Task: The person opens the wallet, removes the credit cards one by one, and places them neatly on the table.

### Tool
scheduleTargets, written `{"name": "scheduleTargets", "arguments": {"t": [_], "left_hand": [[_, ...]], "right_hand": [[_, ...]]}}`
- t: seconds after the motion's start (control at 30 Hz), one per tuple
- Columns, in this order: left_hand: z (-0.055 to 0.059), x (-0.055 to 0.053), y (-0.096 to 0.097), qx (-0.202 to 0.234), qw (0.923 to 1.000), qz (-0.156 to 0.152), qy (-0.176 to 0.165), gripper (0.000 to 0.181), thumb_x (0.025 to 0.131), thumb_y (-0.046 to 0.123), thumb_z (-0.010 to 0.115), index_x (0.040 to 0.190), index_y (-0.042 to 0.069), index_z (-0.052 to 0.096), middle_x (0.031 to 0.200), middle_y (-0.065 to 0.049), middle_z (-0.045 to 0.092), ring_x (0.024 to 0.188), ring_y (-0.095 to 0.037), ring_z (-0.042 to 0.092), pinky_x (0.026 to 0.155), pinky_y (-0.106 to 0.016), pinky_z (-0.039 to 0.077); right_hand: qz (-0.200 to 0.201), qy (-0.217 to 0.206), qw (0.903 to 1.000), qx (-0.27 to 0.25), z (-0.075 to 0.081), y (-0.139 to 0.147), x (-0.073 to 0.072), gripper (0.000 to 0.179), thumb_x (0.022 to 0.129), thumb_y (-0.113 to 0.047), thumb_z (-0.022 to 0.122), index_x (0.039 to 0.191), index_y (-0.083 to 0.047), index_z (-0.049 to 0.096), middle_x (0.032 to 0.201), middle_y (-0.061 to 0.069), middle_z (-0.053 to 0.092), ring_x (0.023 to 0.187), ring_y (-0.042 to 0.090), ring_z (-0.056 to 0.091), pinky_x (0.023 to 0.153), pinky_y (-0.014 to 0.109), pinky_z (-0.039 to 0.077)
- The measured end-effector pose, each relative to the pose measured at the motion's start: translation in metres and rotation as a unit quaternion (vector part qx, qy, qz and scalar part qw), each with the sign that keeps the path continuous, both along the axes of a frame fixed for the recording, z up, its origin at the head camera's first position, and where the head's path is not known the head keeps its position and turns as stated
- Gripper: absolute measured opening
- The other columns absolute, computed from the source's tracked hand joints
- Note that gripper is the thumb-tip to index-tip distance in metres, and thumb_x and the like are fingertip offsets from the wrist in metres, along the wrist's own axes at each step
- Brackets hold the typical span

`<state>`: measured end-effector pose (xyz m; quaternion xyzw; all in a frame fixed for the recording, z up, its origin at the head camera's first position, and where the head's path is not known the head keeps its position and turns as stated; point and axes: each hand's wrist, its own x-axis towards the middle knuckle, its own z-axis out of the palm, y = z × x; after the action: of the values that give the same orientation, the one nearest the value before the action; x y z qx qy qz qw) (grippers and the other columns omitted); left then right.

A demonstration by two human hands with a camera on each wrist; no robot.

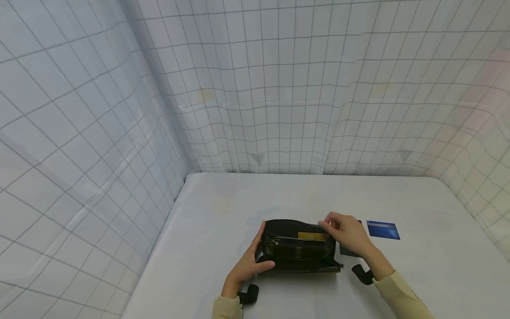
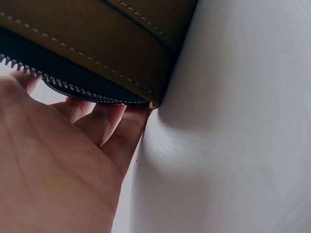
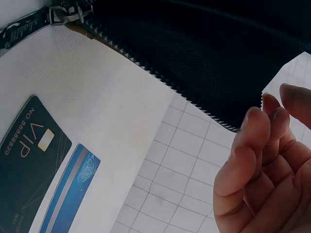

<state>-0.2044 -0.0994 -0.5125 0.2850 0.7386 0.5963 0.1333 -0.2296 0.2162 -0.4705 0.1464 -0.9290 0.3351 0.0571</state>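
A dark zip-around wallet [image 1: 296, 250] is unzipped and spread open on the table, with a gold card [image 1: 312, 236] showing in one slot. My left hand [image 1: 247, 268] grips its left end, thumb at the front and fingers behind. In the left wrist view, that hand's fingers [image 2: 114, 121] lie against the zipper edge beneath a brown stitched panel [image 2: 87, 53]. At the upper right corner, my right hand [image 1: 345, 230] pinches the rim. The right wrist view shows its curled fingers [image 3: 238, 170] at the toothed edge of the dark lining [image 3: 194, 53].
Right of the wallet lies a black VIP card [image 3: 36, 160], partly under the right hand in the head view. A blue card [image 1: 383, 230] with a silver stripe is beside it. A zipper pull [image 3: 60, 14] hangs at the wallet's edge. Grid-patterned white curtains [image 1: 263, 88] surround the white table [image 1: 199, 248].
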Motion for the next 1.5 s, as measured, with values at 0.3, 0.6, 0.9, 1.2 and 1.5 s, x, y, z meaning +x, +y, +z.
{"name": "scheduleTargets", "arguments": {"t": [0.3,0.6,0.9,1.2,1.5], "left_hand": [[-0.001,-0.002,0.001,0.008,0.9999,0.003,0.008,0.095,0.086,0.023,0.065,0.150,0.023,-0.004,0.156,-0.004,-0.007,0.141,-0.034,-0.004,0.103,-0.068,0.010],[0.002,-0.003,0.000,0.003,0.9999,0.006,0.008,0.094,0.086,0.024,0.065,0.150,0.022,-0.004,0.156,-0.006,-0.008,0.141,-0.034,-0.005,0.103,-0.068,0.010],[0.003,-0.003,0.001,-0.003,1.0000,-0.001,0.000,0.095,0.086,0.026,0.065,0.149,0.025,-0.006,0.156,-0.004,-0.011,0.141,-0.028,-0.008,0.106,-0.065,0.009],[0.005,-0.002,0.001,-0.001,1.0000,0.001,0.002,0.096,0.086,0.023,0.065,0.150,0.018,-0.006,0.155,-0.004,-0.010,0.141,-0.030,-0.007,0.105,-0.065,0.009],[-0.014,-0.008,0.000,0.005,1.0000,0.004,-0.002,0.097,0.084,0.025,0.067,0.150,0.025,-0.004,0.156,0.000,-0.009,0.142,-0.027,-0.006,0.105,-0.066,0.009]], "right_hand": [[0.004,0.012,0.9999,0.006,0.001,-0.002,0.000,0.035,0.091,-0.043,0.056,0.062,-0.022,0.056,0.052,-0.013,0.035,0.045,0.003,0.029,0.044,0.021,0.027],[-0.009,0.019,0.9998,0.000,0.003,-0.001,0.000,0.042,0.091,-0.043,0.055,0.056,-0.020,0.057,0.052,-0.012,0.034,0.046,0.003,0.026,0.045,0.020,0.023],[-0.034,0.034,0.9984,0.028,0.004,0.000,0.000,0.031,0.089,-0.044,0.058,0.081,-0.019,0.075,0.080,-0.003,0.068,0.047,0.003,0.035,0.043,0.021,0.025],[-0.055,0.057,0.9940,0.076,0.005,-0.002,0.001,0.030,0.086,-0.044,0.062,0.084,-0.017,0.076,0.090,0.003,0.071,0.059,0.004,0.052,0.045,0.022,0.036],[-0.049,0.037,0.9905,0.123,0.004,-0.006,0.003,0.023,0.084,-0.042,0.065,0.075,-0.023,0.073,0.075,-0.006,0.067,0.048,0.004,0.043,0.040,0.023,0.032]]}}
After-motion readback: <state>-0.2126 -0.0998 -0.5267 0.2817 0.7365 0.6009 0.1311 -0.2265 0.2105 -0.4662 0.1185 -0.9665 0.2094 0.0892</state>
